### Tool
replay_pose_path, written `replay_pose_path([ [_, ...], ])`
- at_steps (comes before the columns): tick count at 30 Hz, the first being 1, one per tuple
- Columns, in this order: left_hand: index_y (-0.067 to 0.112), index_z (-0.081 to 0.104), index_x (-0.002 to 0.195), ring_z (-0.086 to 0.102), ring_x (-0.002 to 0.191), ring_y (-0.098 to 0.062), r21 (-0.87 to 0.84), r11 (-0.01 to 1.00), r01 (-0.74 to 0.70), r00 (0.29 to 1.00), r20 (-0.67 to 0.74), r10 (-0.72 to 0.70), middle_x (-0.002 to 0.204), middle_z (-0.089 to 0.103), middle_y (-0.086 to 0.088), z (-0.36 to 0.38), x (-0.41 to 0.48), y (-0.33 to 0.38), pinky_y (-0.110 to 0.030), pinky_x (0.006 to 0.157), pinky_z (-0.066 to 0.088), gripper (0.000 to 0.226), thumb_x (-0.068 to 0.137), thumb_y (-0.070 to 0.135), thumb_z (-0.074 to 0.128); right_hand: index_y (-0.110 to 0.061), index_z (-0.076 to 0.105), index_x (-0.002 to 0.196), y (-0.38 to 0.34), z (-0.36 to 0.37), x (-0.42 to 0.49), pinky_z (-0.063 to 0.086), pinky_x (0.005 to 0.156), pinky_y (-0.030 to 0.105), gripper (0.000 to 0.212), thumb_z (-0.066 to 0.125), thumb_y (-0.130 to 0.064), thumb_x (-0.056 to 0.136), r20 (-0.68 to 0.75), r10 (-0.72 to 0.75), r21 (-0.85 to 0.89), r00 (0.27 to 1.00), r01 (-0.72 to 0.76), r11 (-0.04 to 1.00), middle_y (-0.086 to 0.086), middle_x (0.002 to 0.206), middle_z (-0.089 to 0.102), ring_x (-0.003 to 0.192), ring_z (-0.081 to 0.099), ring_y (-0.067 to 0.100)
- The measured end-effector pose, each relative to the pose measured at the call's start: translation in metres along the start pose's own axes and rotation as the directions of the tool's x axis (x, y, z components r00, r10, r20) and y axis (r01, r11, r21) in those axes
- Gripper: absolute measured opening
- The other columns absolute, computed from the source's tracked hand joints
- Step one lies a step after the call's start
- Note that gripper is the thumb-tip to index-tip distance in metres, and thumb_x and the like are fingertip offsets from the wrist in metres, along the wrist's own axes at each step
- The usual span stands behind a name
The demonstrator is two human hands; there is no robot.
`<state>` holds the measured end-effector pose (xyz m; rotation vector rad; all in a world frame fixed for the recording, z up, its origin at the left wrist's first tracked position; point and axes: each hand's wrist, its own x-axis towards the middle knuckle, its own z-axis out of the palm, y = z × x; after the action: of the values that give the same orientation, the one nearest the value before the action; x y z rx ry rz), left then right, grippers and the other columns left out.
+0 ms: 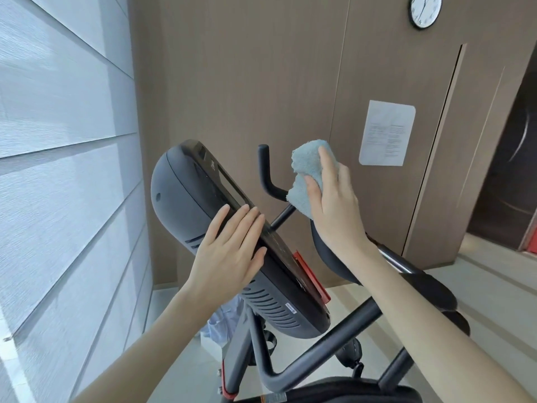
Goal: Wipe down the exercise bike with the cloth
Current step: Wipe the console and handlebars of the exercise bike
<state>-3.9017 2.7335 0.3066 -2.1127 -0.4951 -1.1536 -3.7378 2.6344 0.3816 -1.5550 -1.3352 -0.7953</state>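
Two big surfaces stand behind the console [186,199]: a pale slatted blind [58,141] to its left and a brown panelled wall [247,82] beyond it.

Exercise bike [328,341]: dark tube frame runs below and to the right of the console, which sits at the top of the frame, tilted, with its grey vented back facing left and its black display face up and to the right.

Handlebar [268,175]: black bent bar rising just right of the console, its tip upright.

Left hand [229,251]: lies flat on the console's near edge, fingers straight and together, gripping nothing. Judgement: it braces the console so the head does not rock while the other hand rubs nearby.

Right hand [334,205]: right of the console, fingers and thumb curled round the bunched cloth.

Cloth [308,173]: light blue, fluffy, folded into a pad in the right hand at the handlebar's bend, just right of the console. It overlaps the bar in view; actual contact cannot be confirmed. Judgement: bunching gives a thick pad that can wrap the round bar.

Paper sheet [386,132]: on the wall, well right of the console.

Clock [424,10]: high above the console, to the right.
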Motion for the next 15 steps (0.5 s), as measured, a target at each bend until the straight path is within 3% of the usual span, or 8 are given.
replay_pose_path([
  [2,0.002,0.056,0.128,0.047,0.128,-0.027,0.003,1.0,-0.006,1.0,0.003,0.006,0.132,0.056,-0.013,0.001,-0.001,-0.001,-0.047,0.114,0.023,0.045,0.096,0.032,0.044,-0.012,0.018,0.147,0.001,-0.001,-0.009,0.041,0.085,0.029,0.057,0.028,-0.038,0.098,0.011,-0.04,-0.07,0.999,0.041,0.997,0.016,0.13,0.042,0.111,0.049,0.028],
  [4,0.002,0.055,0.128,0.046,0.13,-0.027,0.015,1.0,-0.025,1.0,0.014,0.025,0.133,0.056,-0.013,0.001,-0.002,-0.003,-0.047,0.114,0.023,0.046,0.096,0.032,0.045,-0.012,0.019,0.147,0.002,-0.003,-0.006,0.044,0.088,0.035,0.054,0.035,-0.032,0.099,0.047,-0.066,-0.072,0.997,0.069,0.995,0.018,0.136,0.037,0.115,0.047,0.029],
  [8,0.004,0.056,0.128,0.042,0.132,-0.027,0.037,0.997,-0.064,0.997,0.054,0.062,0.134,0.055,-0.012,0.002,-0.004,-0.007,-0.046,0.115,0.02,0.046,0.095,0.033,0.044,-0.016,0.044,0.134,0.002,-0.004,0.024,0.041,0.083,0.03,0.04,0.045,-0.031,0.097,0.098,-0.061,-0.05,0.993,0.066,0.997,0.01,0.138,0.036,0.116,0.045,0.024],
  [10,0.005,0.057,0.127,0.041,0.134,-0.028,0.047,0.996,-0.08,0.995,0.062,0.077,0.134,0.055,-0.011,0.003,-0.007,-0.007,-0.046,0.116,0.017,0.044,0.096,0.033,0.041,-0.014,0.048,0.13,0.001,-0.003,0.028,0.04,0.088,0.031,0.036,0.045,-0.03,0.097,0.083,-0.065,-0.044,0.994,0.069,0.997,0.009,0.14,0.036,0.12,0.043,0.024],
  [13,0.008,0.058,0.127,0.041,0.134,-0.028,0.053,0.995,-0.085,0.996,0.034,0.084,0.134,0.055,-0.009,0.006,-0.011,-0.005,-0.046,0.116,0.017,0.04,0.098,0.027,0.039,-0.011,0.031,0.143,0.001,-0.001,0.014,0.031,0.106,0.036,0.046,0.04,-0.023,0.099,0.056,-0.095,-0.045,0.994,0.098,0.994,0.016,0.15,0.023,0.135,0.028,0.029],
  [15,0.009,0.058,0.127,0.042,0.133,-0.028,0.049,0.996,-0.079,0.997,0.014,0.078,0.134,0.056,-0.008,0.008,-0.014,-0.004,-0.047,0.116,0.018,0.038,0.099,0.024,0.038,-0.01,0.015,0.148,0.003,-0.001,0.0,0.034,0.107,0.042,0.055,0.037,-0.024,0.1,0.059,-0.092,-0.062,0.994,0.096,0.993,0.018,0.152,0.018,0.138,0.024,0.032],
])
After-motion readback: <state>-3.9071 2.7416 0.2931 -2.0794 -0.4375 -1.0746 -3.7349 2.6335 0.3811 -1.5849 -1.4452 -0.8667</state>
